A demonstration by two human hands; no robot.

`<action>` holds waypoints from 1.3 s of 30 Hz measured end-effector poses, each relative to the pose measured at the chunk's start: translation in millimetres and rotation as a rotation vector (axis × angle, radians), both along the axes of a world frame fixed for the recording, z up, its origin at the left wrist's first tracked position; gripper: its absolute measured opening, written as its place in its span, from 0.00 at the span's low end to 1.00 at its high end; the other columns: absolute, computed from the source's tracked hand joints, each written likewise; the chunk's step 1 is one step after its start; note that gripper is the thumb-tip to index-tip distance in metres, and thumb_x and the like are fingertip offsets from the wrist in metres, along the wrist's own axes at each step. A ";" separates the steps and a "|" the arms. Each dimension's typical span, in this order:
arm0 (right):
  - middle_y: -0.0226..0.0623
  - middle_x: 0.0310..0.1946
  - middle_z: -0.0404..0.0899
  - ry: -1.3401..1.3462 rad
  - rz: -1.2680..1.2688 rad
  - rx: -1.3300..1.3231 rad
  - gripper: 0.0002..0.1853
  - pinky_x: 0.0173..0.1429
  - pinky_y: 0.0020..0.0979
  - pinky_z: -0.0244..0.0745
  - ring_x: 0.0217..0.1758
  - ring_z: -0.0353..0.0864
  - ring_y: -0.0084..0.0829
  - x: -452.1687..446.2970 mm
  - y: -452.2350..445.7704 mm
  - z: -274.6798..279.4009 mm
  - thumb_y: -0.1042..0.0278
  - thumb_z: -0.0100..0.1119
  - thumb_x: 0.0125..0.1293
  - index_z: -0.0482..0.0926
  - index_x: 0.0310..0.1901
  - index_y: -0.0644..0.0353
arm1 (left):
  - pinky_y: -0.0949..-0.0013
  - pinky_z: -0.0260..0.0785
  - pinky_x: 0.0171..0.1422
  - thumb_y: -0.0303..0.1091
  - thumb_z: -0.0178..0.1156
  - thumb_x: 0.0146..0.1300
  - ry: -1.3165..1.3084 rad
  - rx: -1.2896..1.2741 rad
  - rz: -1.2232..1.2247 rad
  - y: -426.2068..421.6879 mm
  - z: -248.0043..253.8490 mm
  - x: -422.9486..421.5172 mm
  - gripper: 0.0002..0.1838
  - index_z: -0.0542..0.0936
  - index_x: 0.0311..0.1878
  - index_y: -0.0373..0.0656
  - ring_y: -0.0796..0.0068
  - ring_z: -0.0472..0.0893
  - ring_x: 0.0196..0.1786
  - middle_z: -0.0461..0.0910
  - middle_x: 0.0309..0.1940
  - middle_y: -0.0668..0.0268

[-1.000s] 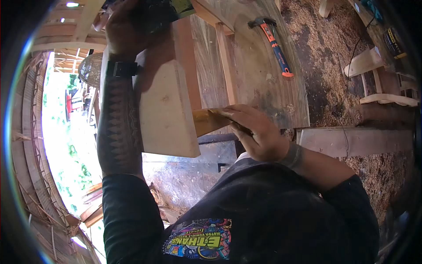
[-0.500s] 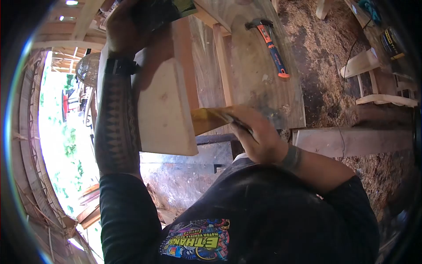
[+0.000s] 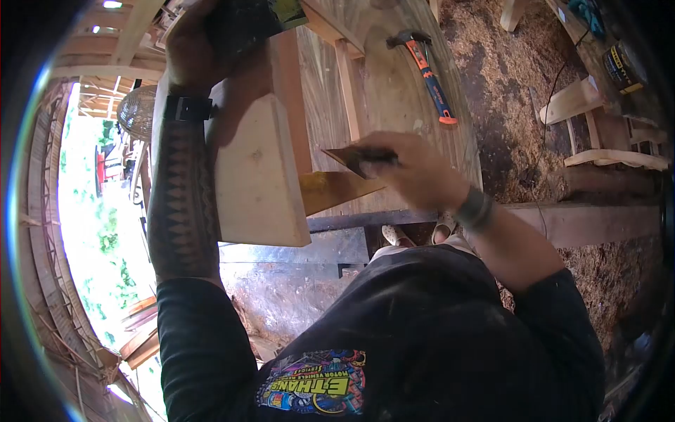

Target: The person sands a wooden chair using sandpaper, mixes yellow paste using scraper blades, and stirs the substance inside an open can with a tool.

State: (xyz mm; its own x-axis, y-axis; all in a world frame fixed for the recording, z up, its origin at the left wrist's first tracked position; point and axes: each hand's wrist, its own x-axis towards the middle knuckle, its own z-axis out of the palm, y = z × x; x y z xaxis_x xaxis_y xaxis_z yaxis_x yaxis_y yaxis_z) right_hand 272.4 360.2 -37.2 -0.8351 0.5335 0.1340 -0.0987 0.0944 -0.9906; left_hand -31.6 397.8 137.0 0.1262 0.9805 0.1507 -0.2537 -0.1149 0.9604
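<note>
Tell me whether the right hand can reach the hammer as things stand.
Probably yes: the hammer lies on the board beyond the right hand, with nothing visibly between them, though the scraper in that hand would likely need putting down first.

Black shirt [image 3: 415, 337], bright print [image 3: 311, 383] on my chest.
The print's large yellow letters read ETHANS. I wear a dark strap [image 3: 188, 108] on my left wrist, a grey-green band [image 3: 477, 209] on my right, and pale, speckled shoes [image 3: 395, 235]; tattooed triangles [image 3: 181, 193] run down my left forearm.
</note>
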 end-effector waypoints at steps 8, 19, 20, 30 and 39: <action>0.42 0.48 0.90 0.141 0.440 -0.188 0.17 0.58 0.30 0.84 0.47 0.89 0.30 -8.5 59.8 50.9 0.75 0.69 0.67 0.85 0.56 0.70 | 0.57 0.81 0.56 0.40 0.53 0.78 0.041 0.024 0.246 -3.4 -9.8 -9.6 0.26 0.74 0.73 0.37 0.64 0.85 0.48 0.86 0.52 0.61; 0.46 0.63 0.80 0.891 -0.512 -0.377 0.22 0.62 0.39 0.86 0.63 0.83 0.30 -16.3 67.4 69.5 0.73 0.49 0.83 0.68 0.75 0.66 | 0.57 0.84 0.56 0.39 0.51 0.81 -0.050 -0.059 0.264 -17.6 28.3 74.9 0.22 0.78 0.66 0.33 0.62 0.87 0.51 0.87 0.52 0.56; 0.47 0.64 0.79 0.880 -0.591 -0.202 0.24 0.60 0.38 0.86 0.62 0.83 0.29 -27.5 70.2 62.7 0.74 0.47 0.83 0.63 0.77 0.66 | 0.55 0.86 0.54 0.40 0.49 0.82 -0.091 -0.107 0.256 -20.1 28.8 79.0 0.22 0.77 0.65 0.32 0.62 0.88 0.52 0.87 0.53 0.55; 0.42 0.44 0.85 0.527 -0.625 0.376 0.17 0.47 0.26 0.78 0.44 0.82 0.22 -54.7 72.0 94.0 0.72 0.52 0.83 0.76 0.67 0.69 | 0.62 0.87 0.53 0.33 0.57 0.78 0.131 -0.054 0.362 -34.3 19.8 88.9 0.18 0.79 0.60 0.27 0.64 0.90 0.45 0.88 0.50 0.53; 0.58 0.34 0.83 0.036 -0.421 0.447 0.14 0.41 0.42 0.78 0.38 0.86 0.53 -42.7 83.7 146.5 0.66 0.57 0.79 0.80 0.57 0.67 | 0.69 0.82 0.52 0.33 0.62 0.75 0.204 -0.020 0.448 -39.4 26.0 87.5 0.15 0.83 0.56 0.30 0.76 0.87 0.44 0.88 0.45 0.62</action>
State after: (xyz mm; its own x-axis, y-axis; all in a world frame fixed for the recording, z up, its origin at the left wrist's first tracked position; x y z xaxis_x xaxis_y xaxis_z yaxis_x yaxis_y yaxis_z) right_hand 229.7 443.9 109.3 -0.5559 0.7020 0.4452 0.0044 0.5380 -0.8429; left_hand 55.9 358.4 163.0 -0.2832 0.9477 0.1474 0.0097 -0.1508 0.9885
